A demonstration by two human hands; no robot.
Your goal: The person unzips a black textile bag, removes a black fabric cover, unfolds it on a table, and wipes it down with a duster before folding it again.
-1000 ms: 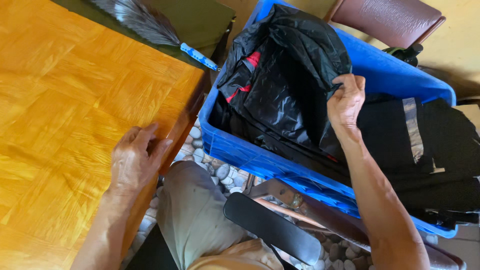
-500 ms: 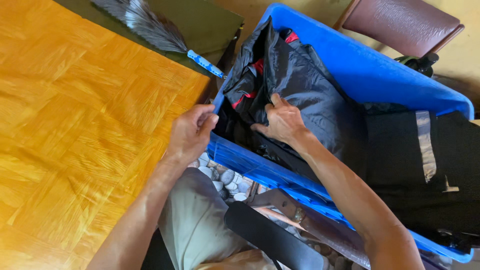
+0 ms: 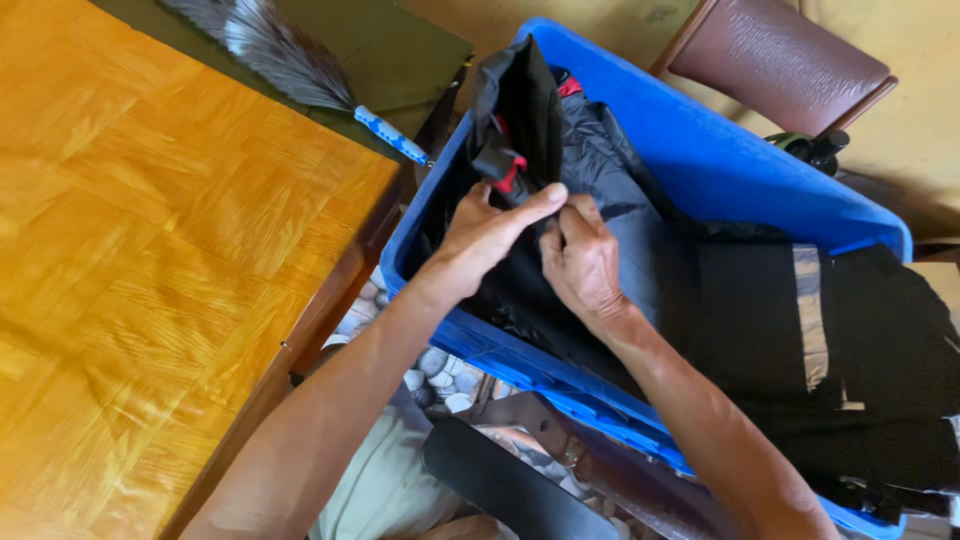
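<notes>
A large blue plastic bin (image 3: 700, 150) stands beside the wooden table and is full of dark clothing. My left hand (image 3: 485, 235) and my right hand (image 3: 580, 260) are both inside the bin's left end, fingers pinched on a black garment with red trim (image 3: 520, 120) that rises up against the bin's left wall. A grey-black jacket (image 3: 620, 190) lies under my hands. More black fabric with a grey reflective strip (image 3: 810, 310) drapes over the bin's right side.
An orange wooden table (image 3: 150, 250) fills the left. At its far edge lie a grey feather duster with a blue handle (image 3: 290, 60) and a dark green mat (image 3: 400, 50). A brown padded chair (image 3: 780, 60) stands behind the bin. Pebbled floor (image 3: 440, 385) shows below.
My left hand left the table edge and reached into the bin. My right hand moved from the bin's middle to its left end. Both now pinch the black garment, which stands higher.
</notes>
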